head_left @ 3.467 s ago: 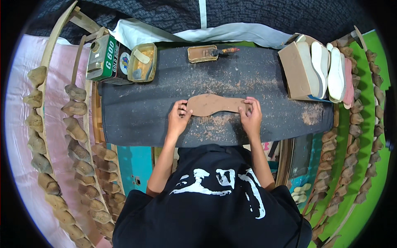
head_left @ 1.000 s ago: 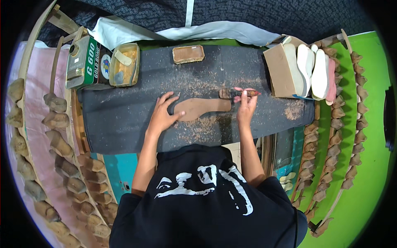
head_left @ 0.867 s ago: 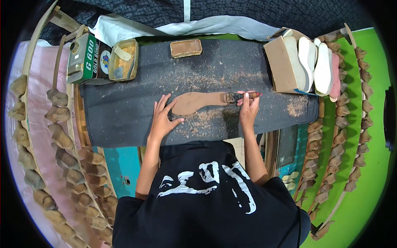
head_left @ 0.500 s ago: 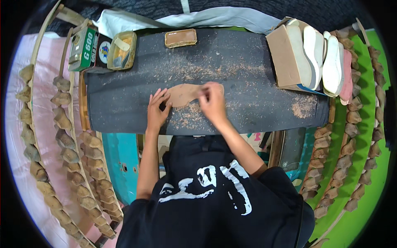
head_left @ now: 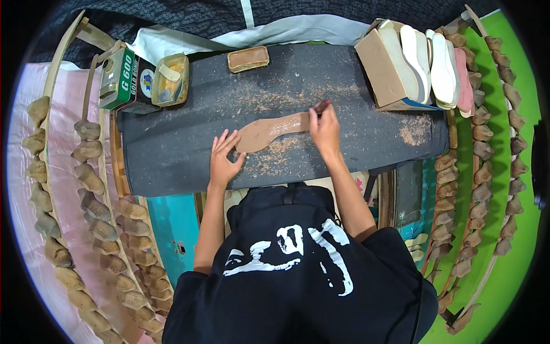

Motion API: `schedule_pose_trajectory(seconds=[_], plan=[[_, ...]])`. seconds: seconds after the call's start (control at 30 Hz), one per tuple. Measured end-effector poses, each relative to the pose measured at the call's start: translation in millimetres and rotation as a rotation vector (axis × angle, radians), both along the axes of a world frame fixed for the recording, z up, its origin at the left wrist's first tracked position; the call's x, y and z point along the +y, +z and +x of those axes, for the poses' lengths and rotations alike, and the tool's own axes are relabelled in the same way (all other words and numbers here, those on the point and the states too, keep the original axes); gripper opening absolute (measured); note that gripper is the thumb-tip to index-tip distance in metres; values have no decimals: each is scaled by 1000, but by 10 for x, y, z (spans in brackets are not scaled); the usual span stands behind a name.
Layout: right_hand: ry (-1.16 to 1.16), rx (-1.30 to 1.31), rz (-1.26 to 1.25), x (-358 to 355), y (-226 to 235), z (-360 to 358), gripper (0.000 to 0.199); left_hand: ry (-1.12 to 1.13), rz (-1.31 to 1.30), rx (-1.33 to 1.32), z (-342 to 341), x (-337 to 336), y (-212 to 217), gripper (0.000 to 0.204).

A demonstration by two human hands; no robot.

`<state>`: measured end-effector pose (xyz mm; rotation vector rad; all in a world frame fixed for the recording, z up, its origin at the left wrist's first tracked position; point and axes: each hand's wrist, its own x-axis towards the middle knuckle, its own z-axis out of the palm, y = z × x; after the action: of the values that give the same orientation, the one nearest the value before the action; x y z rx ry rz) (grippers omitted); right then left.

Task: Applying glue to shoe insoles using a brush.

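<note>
A tan insole (head_left: 258, 133) lies flat on the dark table cover, its wide end to the left. A wet, shiny streak runs along its narrow part toward the right. My left hand (head_left: 225, 160) has its fingers spread, with the fingertips and thumb against the wide end's edge. My right hand (head_left: 325, 129) is closed at the narrow right end, round a small thing with a reddish part showing above the fingers; its kind I cannot make out. That end of the insole is partly hidden by the hand.
Shavings litter the dark table cover (head_left: 200, 126). Toward the back are a shallow tub of brown stuff (head_left: 248, 59), a yellowish container (head_left: 171, 80) with scrapers and a green-and-white tin (head_left: 119, 80). A cardboard box (head_left: 385, 71) of soles stands right. Racks of shoe lasts (head_left: 91, 178) flank both sides.
My right hand has moved right, from over the insole's middle to its narrow end, and the shiny streak there is now uncovered. My left hand stays at the wide end. The view has shifted slightly.
</note>
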<state>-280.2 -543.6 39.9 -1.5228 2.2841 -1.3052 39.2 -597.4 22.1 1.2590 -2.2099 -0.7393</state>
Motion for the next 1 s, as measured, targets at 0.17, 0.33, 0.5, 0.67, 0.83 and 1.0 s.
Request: schedule_pose_trajectory(seconds=[0.17, 0.33, 0.5, 0.67, 0.83, 1.0], plan=[[364, -20, -37, -70, -28, 1321, 17, -83, 3, 56, 96, -26, -80, 53], [525, -184, 64, -25, -11, 1697, 18, -52, -77, 128, 153, -16, -203, 58], [-86, 4, 92, 50, 101, 787, 19, -48, -84, 148, 132, -28, -157, 60], [-244, 20, 88, -109, 167, 1117, 12, -84, -83, 159, 179, -40, -169, 65], [194, 50, 30, -185, 19, 2185, 12, -85, -106, 148, 232, -73, -304, 67], [14, -151, 127, -183, -60, 1538, 23, -49, -62, 190, 190, -32, -203, 78]])
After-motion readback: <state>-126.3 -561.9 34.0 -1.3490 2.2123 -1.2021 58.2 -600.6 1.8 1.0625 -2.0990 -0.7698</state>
